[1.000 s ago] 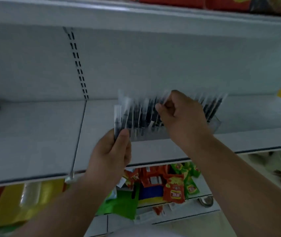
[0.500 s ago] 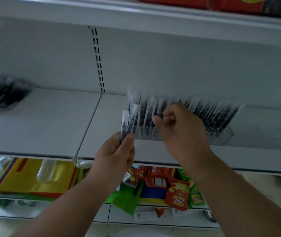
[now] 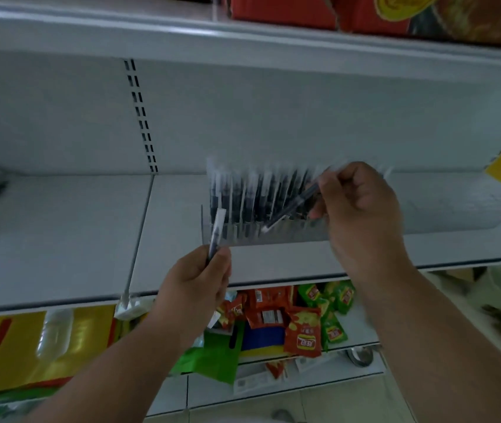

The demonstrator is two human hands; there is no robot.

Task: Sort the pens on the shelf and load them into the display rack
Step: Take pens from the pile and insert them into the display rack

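Here, a dark pen with a pale cap (image 3: 292, 206) lies slanted in the right hand (image 3: 362, 209), pinched near its upper end between the thumb and curled fingers (image 3: 324, 190), its pale tip pointing down and left at the front wall of the clear plastic display rack (image 3: 273, 238). The right hand hovers over the rack's right half, wrist bent, forearm rising from the lower right. The rack stands on the white metal shelf (image 3: 60, 233), with rows of upright dark pens (image 3: 252, 193) blurred inside. The left hand (image 3: 195, 282) is raised just in front of the rack's left corner, its fingers and thumb closed round the lower end of an upright wrapped dark pen (image 3: 217, 230), whose top overlaps the rack's front left corner.
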